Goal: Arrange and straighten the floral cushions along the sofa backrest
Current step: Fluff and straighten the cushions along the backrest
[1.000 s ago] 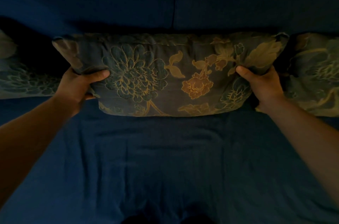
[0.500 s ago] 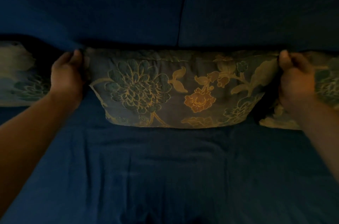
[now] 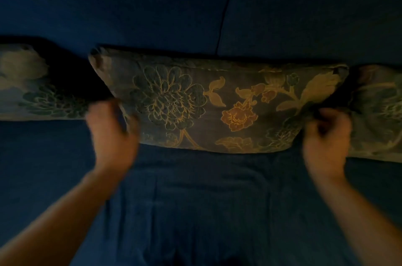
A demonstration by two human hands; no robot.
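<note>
The middle floral cushion (image 3: 217, 102) leans against the dark blue sofa backrest (image 3: 152, 8), its top edge nearly level. My left hand (image 3: 111, 133) is blurred and curls around the cushion's lower left edge, thumb in front. At the lower right corner my right hand (image 3: 326, 139), also blurred, has its fingers curled around the cushion's edge in the gap beside the right floral cushion (image 3: 378, 113). A left floral cushion (image 3: 32, 87) lies farther off, with a dark gap between it and the middle one.
The blue sofa seat (image 3: 206, 200) spreads out in front of the cushions, its cover slightly wrinkled. A vertical seam (image 3: 226, 8) splits the backrest above the middle cushion. The light is dim.
Both hands have come down from the cushion's top corners to its lower side edges. The cushion's top left corner now stands free and upright.
</note>
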